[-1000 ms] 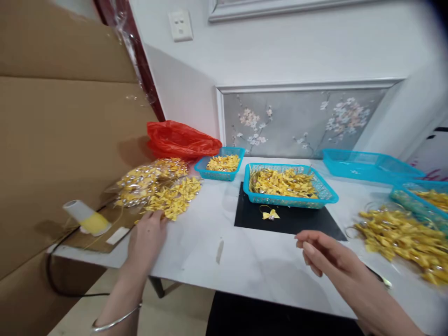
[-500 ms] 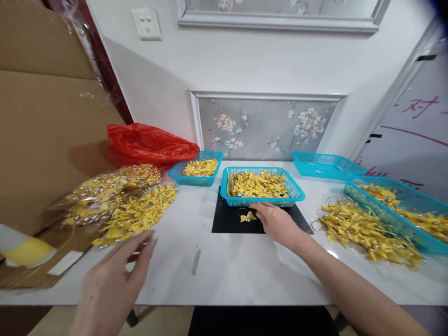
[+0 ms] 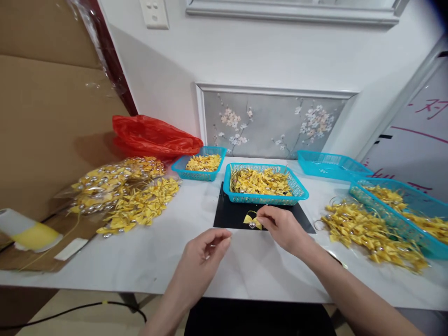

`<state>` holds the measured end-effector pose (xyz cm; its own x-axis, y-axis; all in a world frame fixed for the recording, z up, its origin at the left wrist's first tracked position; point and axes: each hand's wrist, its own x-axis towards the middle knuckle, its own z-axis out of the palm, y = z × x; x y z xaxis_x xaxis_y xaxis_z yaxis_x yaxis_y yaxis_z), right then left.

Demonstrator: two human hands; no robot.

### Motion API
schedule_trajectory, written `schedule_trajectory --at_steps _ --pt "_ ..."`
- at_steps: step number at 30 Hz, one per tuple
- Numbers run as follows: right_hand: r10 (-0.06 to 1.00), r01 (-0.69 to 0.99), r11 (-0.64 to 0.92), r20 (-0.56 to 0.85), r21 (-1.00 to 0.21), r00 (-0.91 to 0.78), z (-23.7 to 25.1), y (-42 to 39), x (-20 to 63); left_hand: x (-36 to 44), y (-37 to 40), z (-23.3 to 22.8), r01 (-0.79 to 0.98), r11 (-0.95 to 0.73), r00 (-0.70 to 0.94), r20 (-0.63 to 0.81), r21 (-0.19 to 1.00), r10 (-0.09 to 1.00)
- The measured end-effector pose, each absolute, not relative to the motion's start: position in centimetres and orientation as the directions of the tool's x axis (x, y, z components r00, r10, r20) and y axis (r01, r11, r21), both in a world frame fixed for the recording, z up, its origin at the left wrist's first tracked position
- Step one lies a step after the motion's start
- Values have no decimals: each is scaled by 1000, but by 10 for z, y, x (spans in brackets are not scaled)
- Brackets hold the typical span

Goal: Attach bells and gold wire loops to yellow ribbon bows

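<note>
A single yellow ribbon bow with silvery beads and a thin gold loop is at the front of a black mat. My right hand pinches the bow's right side between thumb and fingertips. To the left, my left hand hovers over the white table with thumb and forefinger tips together; anything between them is too small to make out. Behind both hands, a blue basket full of similar bows stands on the back of the mat.
On the left lie loose bows, bagged bows, a red plastic bag and a yellow-and-white roll. A smaller blue basket stands behind. On the right are another pile of bows and more blue baskets.
My left hand has moved right, from beside the loose bows to near the mat, and its fingertips have closed. My right hand has come down onto the bow's right side. The view has shifted slightly.
</note>
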<state>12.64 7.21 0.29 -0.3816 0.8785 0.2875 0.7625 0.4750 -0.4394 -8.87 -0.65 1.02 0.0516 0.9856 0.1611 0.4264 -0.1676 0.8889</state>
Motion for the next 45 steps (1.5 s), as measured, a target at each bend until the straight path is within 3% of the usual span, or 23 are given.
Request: schedule_trajectory --at_steps 9,15,23,30,38,45 --pt "864 814 496 268 -301 -427 9 102 112 -66 7 3 469 -177 115 139 865 984" --pt "895 878 397 325 -266 -306 47 136 142 -55 7 3 412 -154 198 77 898 977" --pt "912 903 354 304 -243 -275 39 209 126 -44 11 -11 356 -217 200 153 909 968" --pt "905 874 340 372 -348 -204 41 195 151 -43 12 -18 276 -142 212 84 951 974" --pt "941 819 294 301 -493 -157 36 181 187 -33 10 -22 260 -92 228 31 961 973" --pt "895 731 340 443 -591 -57 50 173 198 -33 9 -19 255 -42 195 -9 966 981"
